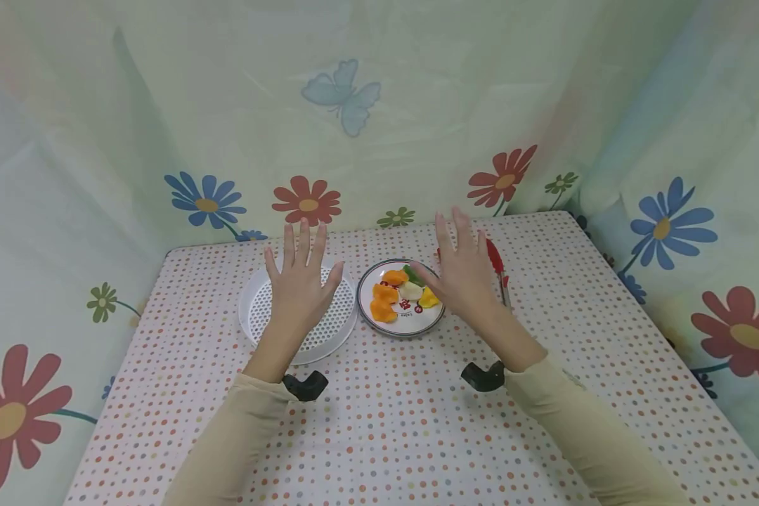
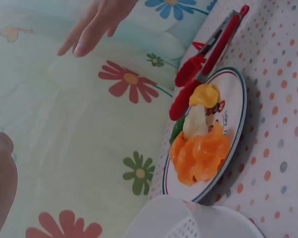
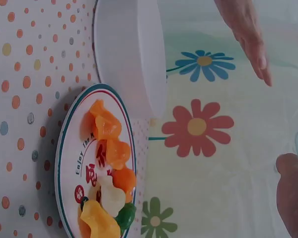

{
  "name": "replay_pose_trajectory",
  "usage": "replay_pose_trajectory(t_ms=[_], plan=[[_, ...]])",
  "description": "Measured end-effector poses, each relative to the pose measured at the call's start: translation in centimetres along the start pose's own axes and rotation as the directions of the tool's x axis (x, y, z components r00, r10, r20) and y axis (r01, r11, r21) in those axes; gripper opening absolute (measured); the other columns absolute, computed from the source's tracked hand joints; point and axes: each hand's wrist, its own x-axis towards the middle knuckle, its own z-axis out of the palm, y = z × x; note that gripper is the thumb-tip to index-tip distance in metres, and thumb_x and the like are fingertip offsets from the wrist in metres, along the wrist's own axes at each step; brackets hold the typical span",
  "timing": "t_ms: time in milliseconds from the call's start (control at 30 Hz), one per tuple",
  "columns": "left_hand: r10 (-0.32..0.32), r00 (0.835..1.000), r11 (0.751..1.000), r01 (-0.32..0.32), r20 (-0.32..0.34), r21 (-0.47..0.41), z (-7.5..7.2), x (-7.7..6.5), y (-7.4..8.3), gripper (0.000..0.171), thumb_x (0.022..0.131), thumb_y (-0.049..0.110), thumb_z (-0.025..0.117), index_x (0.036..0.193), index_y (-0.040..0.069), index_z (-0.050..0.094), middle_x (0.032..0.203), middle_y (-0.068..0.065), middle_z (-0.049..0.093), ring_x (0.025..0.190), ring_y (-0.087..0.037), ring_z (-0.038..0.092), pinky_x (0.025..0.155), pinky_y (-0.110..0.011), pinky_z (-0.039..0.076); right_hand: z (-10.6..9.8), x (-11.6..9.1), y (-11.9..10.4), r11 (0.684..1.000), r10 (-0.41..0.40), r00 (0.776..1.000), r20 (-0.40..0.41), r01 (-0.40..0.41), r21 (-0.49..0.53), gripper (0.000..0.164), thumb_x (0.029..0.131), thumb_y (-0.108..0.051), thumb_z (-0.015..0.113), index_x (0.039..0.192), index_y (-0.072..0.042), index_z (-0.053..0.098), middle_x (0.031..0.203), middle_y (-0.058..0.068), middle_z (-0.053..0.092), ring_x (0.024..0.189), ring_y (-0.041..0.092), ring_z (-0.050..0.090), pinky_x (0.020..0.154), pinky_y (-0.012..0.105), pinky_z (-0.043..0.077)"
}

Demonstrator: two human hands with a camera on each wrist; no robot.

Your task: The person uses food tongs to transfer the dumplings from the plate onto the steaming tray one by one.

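Note:
My left hand (image 1: pixel 299 292), fingers spread and straight, hovers over a round white basket with a perforated bottom (image 1: pixel 339 323). My right hand (image 1: pixel 464 277) is held up with spread fingers between the plate and a pair of red-tipped tongs (image 1: pixel 495 256), partly covering the tongs. Neither hand holds anything. On the white plate (image 1: pixel 411 325) with a dark rim lie several dumpling-shaped pieces: orange ones (image 1: pixel 384 311), a yellow one (image 1: pixel 428 298), a whitish one (image 1: pixel 410 291) and a green one (image 2: pixel 177 130). In the left wrist view the tongs (image 2: pixel 221 47) lie behind the plate.
A dotted cloth covers the table (image 1: pixel 379 436). Behind it and at both sides hangs a pale curtain (image 1: pixel 417 105) printed with flowers and a butterfly. The basket stands left of the plate, close beside it; the tongs lie to the plate's right.

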Motion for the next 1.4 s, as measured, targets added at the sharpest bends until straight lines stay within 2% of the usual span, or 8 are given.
replay_pose_trajectory(t_ms=[233,333,467,633,900,1200,1267,1400], plan=[[-0.08,0.986,0.985,0.057,-0.145,-0.16,1.4,-1.1,-3.5,0.061,0.096,0.038,0.041,0.149,0.013,0.028,0.156,-0.014,0.024,0.146,-0.03,0.016,0.115,-0.057,0.015,0.4,-0.9,3.0,0.985,0.146,0.989,-0.04,-0.141,0.096,0.084,0.091,-0.041,0.058,0.154,-0.014,0.01,0.157,0.019,0.014,0.136,0.044,0.03,0.108,0.061,0.03],[-0.138,0.978,0.975,0.107,-0.159,-0.194,1.9,-2.0,-5.7,0.057,0.094,0.035,0.045,0.144,0.009,0.037,0.148,-0.016,0.037,0.14,-0.033,0.03,0.11,-0.056,0.026,1.3,-1.3,4.9,0.975,0.201,0.979,-0.033,-0.197,0.1,0.081,0.091,-0.037,0.059,0.153,-0.013,0.014,0.156,0.022,0.016,0.132,0.048,0.033,0.106,0.063,0.031],[-0.248,0.966,0.946,0.225,-0.073,-0.235,2.2,-3.3,-8.9,0.058,0.094,0.035,0.049,0.145,0.01,0.037,0.146,-0.017,0.038,0.136,-0.036,0.034,0.107,-0.058,0.028,3.1,-1.7,7.1,0.966,0.246,0.969,-0.015,-0.243,0.085,0.081,0.088,-0.037,0.061,0.151,-0.006,0.02,0.152,0.027,0.019,0.132,0.049,0.032,0.105,0.064,0.031],[-0.331,0.94,0.893,0.339,0.076,-0.296,2.6,-4.8,-12.5,0.075,0.094,0.044,0.05,0.153,0.013,0.017,0.155,-0.018,0.02,0.142,-0.04,0.021,0.113,-0.061,0.019,5.2,-2.2,8.8,0.954,0.291,0.955,0.058,-0.294,0.054,0.091,0.087,-0.045,0.061,0.15,0.002,0.015,0.15,0.033,0.017,0.133,0.051,0.027,0.104,0.066,0.029],[-0.288,0.915,0.849,0.38,0.281,-0.368,3.8,-7.4,-15.6,0.103,0.089,0.052,0.056,0.152,0.009,-0.013,0.158,-0.023,-0.006,0.144,-0.045,0.003,0.11,-0.066,0.015,8.5,-2.4,8.9,0.913,0.385,0.901,0.201,-0.403,0.058,0.1,0.087,-0.056,0.055,0.151,0.001,0.004,0.151,0.033,0.011,0.133,0.053,0.027,0.105,0.067,0.026],[-0.166,0.871,0.766,0.409,0.462,-0.496,4.4,-8.0,-16.3,0.123,0.078,0.043,0.075,0.149,0.02,-0.024,0.158,-0.016,-0.018,0.144,-0.042,-0.011,0.11,-0.069,0.004,10.4,-3.0,8.4,0.879,0.473,0.877,0.091,-0.476,0.015,0.1,0.086,-0.056,0.056,0.152,-0.001,0.005,0.147,0.031,0.025,0.134,0.046,0.03,0.108,0.065,0.021],[-0.132,0.872,0.75,0.399,0.471,-0.528,4.5,-8.1,-16.6,0.128,0.075,0.038,0.079,0.149,0.021,-0.024,0.158,-0.013,-0.019,0.144,-0.041,-0.015,0.109,-0.069,0.001,10.4,-3.2,8.4,0.873,0.486,0.871,0.071,-0.488,0.007,0.101,0.086,-0.057,0.057,0.152,0.0,0.004,0.146,0.031,0.029,0.132,0.046,0.034,0.107,0.064,0.024],[-0.034,0.892,0.719,0.335,0.452,-0.608,4.6,-8.0,-17.0,0.133,0.07,0.028,0.084,0.148,0.024,-0.024,0.159,-0.01,-0.016,0.146,-0.038,-0.011,0.112,-0.066,0.001,10.2,-3.4,9.0,0.86,0.508,0.86,0.052,-0.51,0.027,0.107,0.084,-0.056,0.061,0.151,0.0,-0.001,0.144,0.031,0.033,0.13,0.044,0.038,0.106,0.063,0.027]])
